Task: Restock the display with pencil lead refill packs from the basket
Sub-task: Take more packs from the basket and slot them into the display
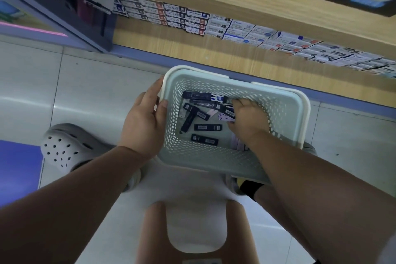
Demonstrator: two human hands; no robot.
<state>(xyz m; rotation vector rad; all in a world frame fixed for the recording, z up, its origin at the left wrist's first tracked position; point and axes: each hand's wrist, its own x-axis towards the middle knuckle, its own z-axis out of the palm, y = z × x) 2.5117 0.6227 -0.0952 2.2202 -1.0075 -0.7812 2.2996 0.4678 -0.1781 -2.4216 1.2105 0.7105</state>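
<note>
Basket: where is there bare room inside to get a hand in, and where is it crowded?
Bare basket floor shows between the two lone dark packs and the right hand. The far side is crowded: piled packs crisscross there. Outside, the wooden shelf strip before the stacked boxes is bare.

A stationery shop; wooden display shelf [235, 4] lined with stacked refill boxes [186, 20].

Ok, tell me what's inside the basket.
Inside the basket lie loose dark lead refill packs and a few pale packs, scattered flat. The right hand reaches in and covers the right part of its bottom, so anything there is hidden.
</note>
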